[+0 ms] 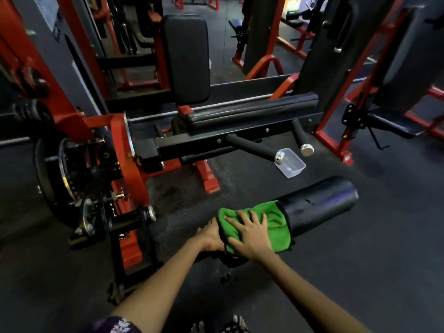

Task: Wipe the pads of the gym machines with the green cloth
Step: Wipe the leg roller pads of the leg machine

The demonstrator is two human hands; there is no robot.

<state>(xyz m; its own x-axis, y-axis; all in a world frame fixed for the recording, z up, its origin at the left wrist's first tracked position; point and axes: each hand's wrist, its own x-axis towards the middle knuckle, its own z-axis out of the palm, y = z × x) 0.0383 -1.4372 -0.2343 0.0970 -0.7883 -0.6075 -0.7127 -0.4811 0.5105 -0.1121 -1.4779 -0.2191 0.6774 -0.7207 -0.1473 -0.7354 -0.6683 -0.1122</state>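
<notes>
My right hand [249, 233] presses flat and open on the green cloth [276, 227] draped over the roller pad [319, 203] at lower centre, my left hand [211, 236] steadies its near end, grip hidden; the upright back pad [186, 58] apparently remains.

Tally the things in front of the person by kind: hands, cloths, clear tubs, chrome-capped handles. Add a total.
Hands: 2, left hand and right hand
Green cloth: 1
Clear plastic tub: 1
Chrome-capped handles: 2
Total: 6
</notes>
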